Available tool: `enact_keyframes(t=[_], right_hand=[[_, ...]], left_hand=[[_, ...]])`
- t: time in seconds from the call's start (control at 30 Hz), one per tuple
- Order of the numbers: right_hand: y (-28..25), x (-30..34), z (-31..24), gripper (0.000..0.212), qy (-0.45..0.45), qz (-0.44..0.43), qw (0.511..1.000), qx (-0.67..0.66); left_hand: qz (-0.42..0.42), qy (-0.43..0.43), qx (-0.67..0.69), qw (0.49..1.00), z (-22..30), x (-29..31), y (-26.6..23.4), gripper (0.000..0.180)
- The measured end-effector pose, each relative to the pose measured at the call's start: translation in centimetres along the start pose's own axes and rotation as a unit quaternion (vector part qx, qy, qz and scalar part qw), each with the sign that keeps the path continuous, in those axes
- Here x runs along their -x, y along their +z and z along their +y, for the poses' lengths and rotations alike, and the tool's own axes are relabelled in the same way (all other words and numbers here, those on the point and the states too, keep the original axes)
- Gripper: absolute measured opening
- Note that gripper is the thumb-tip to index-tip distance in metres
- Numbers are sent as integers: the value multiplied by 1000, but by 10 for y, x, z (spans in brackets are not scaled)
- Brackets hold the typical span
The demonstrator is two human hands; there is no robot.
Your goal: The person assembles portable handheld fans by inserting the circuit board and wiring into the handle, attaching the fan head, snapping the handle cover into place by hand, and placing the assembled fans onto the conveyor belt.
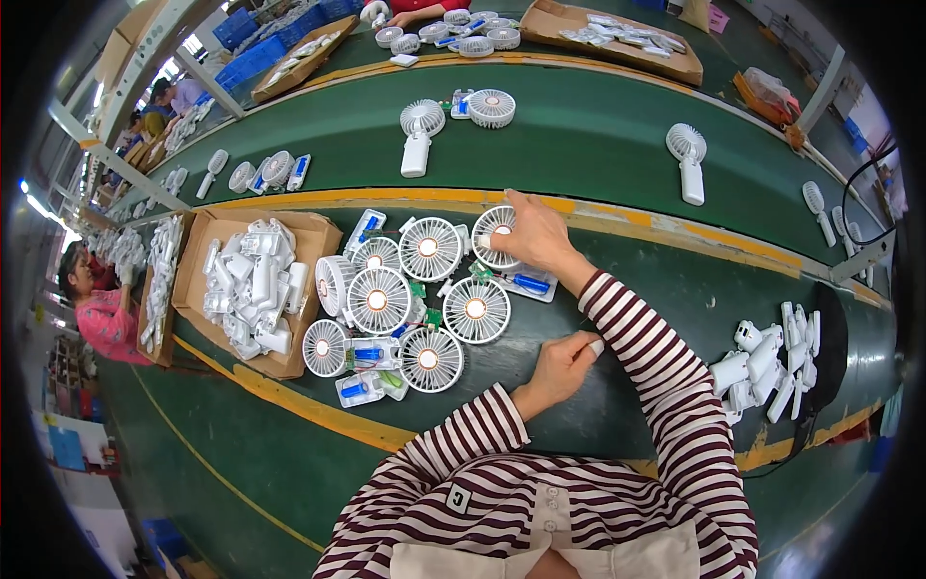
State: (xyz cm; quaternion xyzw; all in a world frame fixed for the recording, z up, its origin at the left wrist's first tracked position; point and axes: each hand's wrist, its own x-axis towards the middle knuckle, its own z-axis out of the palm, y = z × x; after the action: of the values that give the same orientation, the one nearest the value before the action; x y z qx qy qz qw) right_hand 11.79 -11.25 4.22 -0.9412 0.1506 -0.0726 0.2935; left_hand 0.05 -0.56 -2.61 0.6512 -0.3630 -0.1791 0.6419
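Observation:
My right hand (pixel 540 234) is closed on the rim of a white handheld fan head (pixel 490 222) at the far edge of my work table. A white handle shell with a blue battery (pixel 531 284) lies just below that hand. Nearer to me, my left hand (pixel 557 372) is curled with its fingers together; whatever is in it, if anything, is hidden. White covers show on the right thumb tip and a left fingertip. Left of both hands sits a cluster of round fan heads (pixel 378 301), with green circuit boards (pixel 434 317) and blue batteries (pixel 367 354) among them.
A cardboard tray of white plastic shells (pixel 253 280) stands at the left. More white parts (pixel 762 372) lie at the right. Beyond a yellow-edged ledge runs a green conveyor belt (pixel 569 145) carrying fans (pixel 415 150). Across it, a person in red sits by more fans.

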Motion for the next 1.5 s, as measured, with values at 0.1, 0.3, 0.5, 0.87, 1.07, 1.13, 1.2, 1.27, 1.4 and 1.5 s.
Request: enact_keyframes(t=[0.1, 0.3, 0.5, 0.87, 1.07, 1.13, 1.2, 1.27, 1.4, 1.5], right_hand=[[5, 8, 23, 68, 19, 73, 988, -138], [9, 21, 66, 52, 73, 218, 919, -321], [34, 35, 57, 30, -22, 247, 944, -218], [26, 78, 51, 44, -44, 201, 892, -403], [30, 83, 48, 45, -37, 292, 951, -100], [31, 82, 47, 45, -36, 289, 952, -99], [33, 82, 48, 44, -30, 282, 954, -101], [33, 80, 49, 45, -27, 273, 956, -103], [24, 81, 44, 47, -33, 260, 959, -108], [27, 80, 44, 47, -25, 260, 960, -97]], left_hand=[[-10, -18, -5, 1000, 3, -3, -1, 13], [-16, 5, 7, 1000, -2, -9, -6, 12], [-30, -27, -38, 998, 6, -5, -5, 9], [-187, 100, -189, 959, 121, -116, -36, 19], [-110, 29, -558, 822, 35, -284, -89, 65], [-59, -4, -598, 799, 2, -327, -107, 82], [-21, -56, -603, 795, -14, -355, -107, 93], [-3, -77, -608, 790, -23, -377, -103, 96], [-18, -62, -568, 820, -40, -409, -97, 93], [-16, -8, -549, 835, -47, -404, -85, 86]])
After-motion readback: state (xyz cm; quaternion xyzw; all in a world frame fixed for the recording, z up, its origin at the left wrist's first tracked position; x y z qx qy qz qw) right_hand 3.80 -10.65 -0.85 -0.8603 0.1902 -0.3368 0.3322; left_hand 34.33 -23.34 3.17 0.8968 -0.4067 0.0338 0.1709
